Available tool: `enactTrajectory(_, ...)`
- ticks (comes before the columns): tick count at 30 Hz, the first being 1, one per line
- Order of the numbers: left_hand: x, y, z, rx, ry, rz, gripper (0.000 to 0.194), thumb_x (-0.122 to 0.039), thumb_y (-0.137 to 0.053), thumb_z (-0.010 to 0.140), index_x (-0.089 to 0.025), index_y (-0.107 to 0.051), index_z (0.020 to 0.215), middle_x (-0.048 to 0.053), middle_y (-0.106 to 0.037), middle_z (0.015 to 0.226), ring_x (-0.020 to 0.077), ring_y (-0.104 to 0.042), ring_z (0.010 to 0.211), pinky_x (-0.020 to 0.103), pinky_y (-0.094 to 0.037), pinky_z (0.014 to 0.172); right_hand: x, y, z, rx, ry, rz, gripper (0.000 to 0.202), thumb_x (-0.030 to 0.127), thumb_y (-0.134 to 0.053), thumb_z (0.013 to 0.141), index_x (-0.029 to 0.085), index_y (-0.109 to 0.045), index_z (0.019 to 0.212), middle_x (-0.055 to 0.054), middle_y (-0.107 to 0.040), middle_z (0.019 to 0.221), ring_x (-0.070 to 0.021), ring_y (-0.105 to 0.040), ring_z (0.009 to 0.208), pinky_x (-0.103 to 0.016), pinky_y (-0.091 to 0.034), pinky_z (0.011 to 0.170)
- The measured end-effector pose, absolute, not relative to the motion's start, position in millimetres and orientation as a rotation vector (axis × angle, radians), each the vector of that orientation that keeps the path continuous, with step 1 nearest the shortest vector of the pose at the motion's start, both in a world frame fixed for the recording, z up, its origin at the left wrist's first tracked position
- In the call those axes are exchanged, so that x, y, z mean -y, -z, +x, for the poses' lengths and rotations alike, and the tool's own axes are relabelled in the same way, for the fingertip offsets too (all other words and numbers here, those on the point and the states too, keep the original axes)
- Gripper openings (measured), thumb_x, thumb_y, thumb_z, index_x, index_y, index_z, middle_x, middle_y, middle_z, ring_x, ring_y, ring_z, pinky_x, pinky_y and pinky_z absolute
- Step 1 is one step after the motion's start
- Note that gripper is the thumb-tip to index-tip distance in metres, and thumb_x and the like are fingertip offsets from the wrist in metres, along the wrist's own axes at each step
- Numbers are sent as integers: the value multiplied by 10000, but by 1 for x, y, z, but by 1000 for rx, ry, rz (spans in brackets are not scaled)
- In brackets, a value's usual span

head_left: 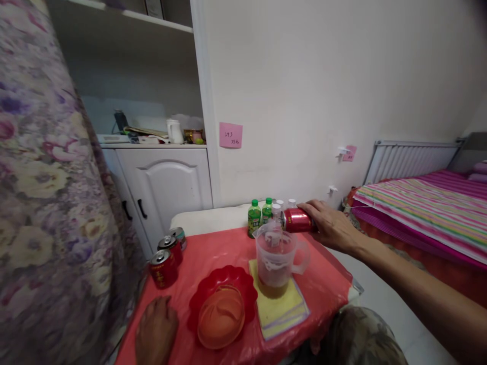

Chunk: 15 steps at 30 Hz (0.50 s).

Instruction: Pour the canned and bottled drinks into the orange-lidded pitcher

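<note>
Your right hand (323, 221) was wrapped around a red drink can (298, 220), tipped near-level above the translucent pitcher (274, 256), presumably so its thin stream landed inside. Folded yellow cloth (283, 317) sat underneath, probably for drips. Pitcher's fill level unclear. Scalloped red bowl (203, 289) held a rounded orange item (220, 319). Left hand (157, 328) rested on the bench (203, 251), nothing visible in it; couldn't tell finger curl.

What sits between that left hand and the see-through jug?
In the head view, a red bowl holding an orange item sits between the left hand and the jug, followed by an edge of the yellow cloth under the jug.
</note>
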<state>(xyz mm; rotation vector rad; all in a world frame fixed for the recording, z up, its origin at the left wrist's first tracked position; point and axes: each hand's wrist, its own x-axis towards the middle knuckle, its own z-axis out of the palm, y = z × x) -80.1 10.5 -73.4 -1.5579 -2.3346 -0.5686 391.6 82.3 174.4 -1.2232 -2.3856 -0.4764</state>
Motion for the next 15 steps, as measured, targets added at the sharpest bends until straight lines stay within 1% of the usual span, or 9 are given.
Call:
enactTrajectory(8,-10,73,-80,2364,562,-1563,407,-221,-314,928,-103,-626,1162,155,-667,1200,294,-627,1091,406,-465,935,-78,-175,391,2391,454,-1244,568,141,-530,819,233,-400,1364,-137,-575,1267,-292,-562,1103,-371,-524,739)
enactTrajectory(12,-11,74,-79,2371,572,-1562,413,-232,-305,933,-107,-620,1170,150,-657,1217,288,-622,1102,404,-453,958,-80,-173,390,2390,466,-1232,572,137,-539,815,232,-408,1363,-142,-575,1261,-296,-557,1105,-384,-526,747)
enactTrajectory(15,-11,73,-78,2373,577,-1562,410,-237,-317,928,-110,-619,1174,150,-652,1226,280,-619,1109,394,-452,959,-80,-174,389,2390,496,-1235,569,144,-539,817,245,-410,1362,-134,-579,1255,-296,-562,1083,-361,-512,696)
